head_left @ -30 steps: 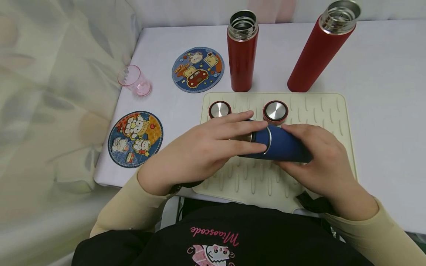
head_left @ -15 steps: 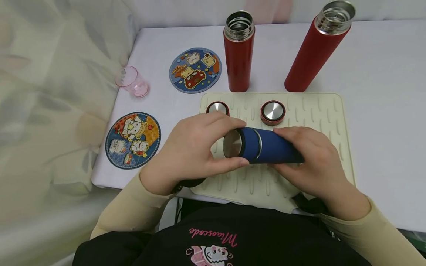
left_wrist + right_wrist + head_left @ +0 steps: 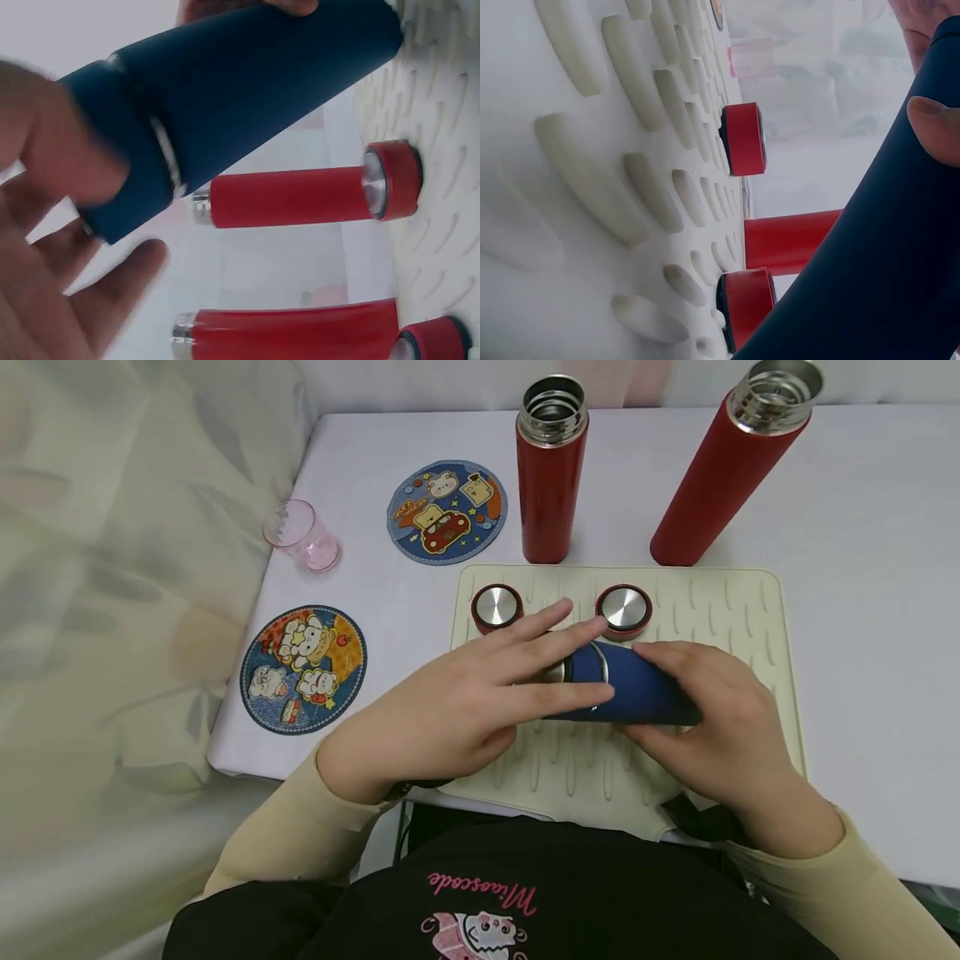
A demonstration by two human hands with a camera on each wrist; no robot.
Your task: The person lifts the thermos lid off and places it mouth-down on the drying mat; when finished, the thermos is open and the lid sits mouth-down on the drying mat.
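My right hand (image 3: 720, 718) grips the body of a blue vacuum flask (image 3: 645, 685), tilted over the cream mat, its cap end towards my left. My left hand (image 3: 465, 702) is at the flask's blue cap (image 3: 124, 172): the thumb lies across it, blurred in the left wrist view, and the fingers spread out on the other side. A silver ring (image 3: 600, 662) marks the join between cap and body. In the head view the fingers cover most of the cap's steel end. Two red caps with steel tops, a left cap (image 3: 497, 607) and a right cap (image 3: 624, 610), stand behind the flask.
Beyond the ribbed mat (image 3: 720, 610) two uncapped red flasks, a left one (image 3: 551, 485) and a right one (image 3: 723, 477), stand upright. Leftward lie two round cartoon coasters, one far (image 3: 447, 512) and one near (image 3: 303, 668), and a pink glass (image 3: 307, 539) near the curtain (image 3: 135, 610).
The left hand has turned on the cap: half a second ago thumb and fingers pinched its sides with the steel end showing, and now the fingers reach over it. The right hand keeps its hold.
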